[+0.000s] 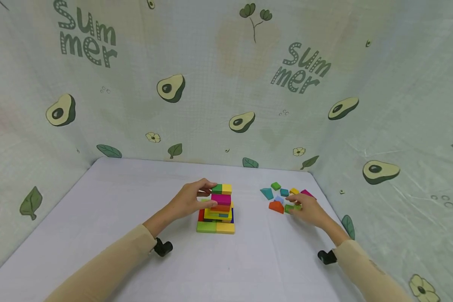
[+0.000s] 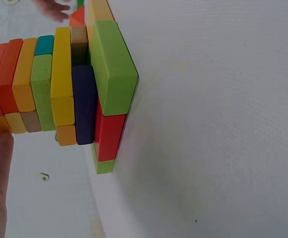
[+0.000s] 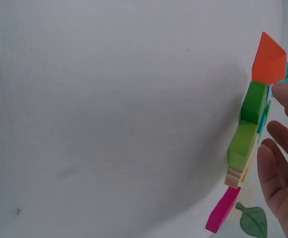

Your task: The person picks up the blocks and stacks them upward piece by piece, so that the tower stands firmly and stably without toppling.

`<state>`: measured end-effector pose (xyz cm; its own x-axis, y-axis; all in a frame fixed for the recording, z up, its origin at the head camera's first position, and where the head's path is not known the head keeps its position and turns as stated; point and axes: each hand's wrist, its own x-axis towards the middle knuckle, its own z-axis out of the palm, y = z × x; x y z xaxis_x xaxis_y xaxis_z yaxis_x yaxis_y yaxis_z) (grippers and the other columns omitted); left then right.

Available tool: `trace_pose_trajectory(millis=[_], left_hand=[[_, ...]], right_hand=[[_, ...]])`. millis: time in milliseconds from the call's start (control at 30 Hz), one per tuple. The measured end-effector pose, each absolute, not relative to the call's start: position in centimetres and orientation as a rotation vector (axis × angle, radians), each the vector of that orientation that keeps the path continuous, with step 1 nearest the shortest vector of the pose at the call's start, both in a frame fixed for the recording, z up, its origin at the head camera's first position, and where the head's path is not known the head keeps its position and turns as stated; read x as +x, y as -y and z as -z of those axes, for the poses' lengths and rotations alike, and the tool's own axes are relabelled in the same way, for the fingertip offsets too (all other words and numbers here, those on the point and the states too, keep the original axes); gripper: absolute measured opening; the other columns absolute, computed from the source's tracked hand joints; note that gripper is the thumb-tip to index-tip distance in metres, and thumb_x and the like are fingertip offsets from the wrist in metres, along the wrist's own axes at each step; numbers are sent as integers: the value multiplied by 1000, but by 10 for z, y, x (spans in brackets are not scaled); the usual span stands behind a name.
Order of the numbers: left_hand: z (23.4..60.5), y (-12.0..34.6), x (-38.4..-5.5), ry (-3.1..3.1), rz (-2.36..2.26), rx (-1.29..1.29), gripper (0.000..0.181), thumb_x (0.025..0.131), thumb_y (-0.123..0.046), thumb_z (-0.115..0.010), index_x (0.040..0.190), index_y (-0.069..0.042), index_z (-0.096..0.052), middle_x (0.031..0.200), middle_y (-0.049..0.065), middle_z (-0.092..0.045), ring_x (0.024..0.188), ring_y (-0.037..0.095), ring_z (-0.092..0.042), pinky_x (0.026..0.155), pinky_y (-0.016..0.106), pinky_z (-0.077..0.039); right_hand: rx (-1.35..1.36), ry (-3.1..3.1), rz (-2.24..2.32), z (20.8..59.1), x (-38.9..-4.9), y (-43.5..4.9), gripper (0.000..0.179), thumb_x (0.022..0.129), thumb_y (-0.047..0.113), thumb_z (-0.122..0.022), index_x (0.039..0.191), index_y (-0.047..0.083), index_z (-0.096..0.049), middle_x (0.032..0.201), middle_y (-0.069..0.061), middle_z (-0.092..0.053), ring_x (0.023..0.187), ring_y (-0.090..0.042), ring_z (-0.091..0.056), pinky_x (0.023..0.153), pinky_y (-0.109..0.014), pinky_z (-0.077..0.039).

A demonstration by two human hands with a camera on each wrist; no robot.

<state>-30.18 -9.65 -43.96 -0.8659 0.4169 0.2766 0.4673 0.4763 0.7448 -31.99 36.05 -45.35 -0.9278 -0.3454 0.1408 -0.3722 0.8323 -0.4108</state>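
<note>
A tower of coloured wooden blocks [image 1: 221, 199] stands mid-table, with a green block [image 1: 217, 189] and a yellow block [image 1: 227, 189] on top. My left hand [image 1: 190, 199] is at the tower's upper left side, thumb by the magenta block [image 1: 222, 199] and index finger near the green one. In the left wrist view, a fingertip [image 2: 4, 141] rests against the upper blocks. My right hand [image 1: 308, 208] hovers among loose blocks with fingers parted, close over a light green block [image 1: 288, 208]. An orange-red block [image 3: 269, 62] lies by its fingers in the right wrist view.
Around the right hand lie a teal triangular block [image 1: 267, 193], a green block [image 1: 276, 186], a blue-teal block [image 1: 284, 192], a yellow block [image 1: 294, 191] and a magenta block [image 1: 308, 194]. A printed cloth [image 1: 207, 54] hangs behind the white table [image 1: 136, 184].
</note>
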Motion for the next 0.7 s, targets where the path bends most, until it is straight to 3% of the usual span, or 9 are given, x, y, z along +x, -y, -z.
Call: trace_pose_trajectory(millis=[333, 700], left_hand=[[441, 97, -303, 2640, 1360, -796, 56, 90, -31, -88, 139, -21, -63, 135, 0, -70, 122, 20, -68, 103, 37, -58], [439, 97, -302, 2650, 1358, -810, 56, 90, -30, -88, 139, -19, -62, 137, 1, -69, 123, 21, -68, 104, 37, -57]], right_hand=[[521, 3032, -583, 463, -323, -358, 35, 92, 6, -82, 126, 2, -75, 112, -8, -74, 100, -25, -60, 87, -44, -60], [578, 2986, -558, 447, -315, -354, 33, 92, 7, -81, 124, 1, -76, 107, -5, -74, 97, -26, -64, 87, -45, -62]])
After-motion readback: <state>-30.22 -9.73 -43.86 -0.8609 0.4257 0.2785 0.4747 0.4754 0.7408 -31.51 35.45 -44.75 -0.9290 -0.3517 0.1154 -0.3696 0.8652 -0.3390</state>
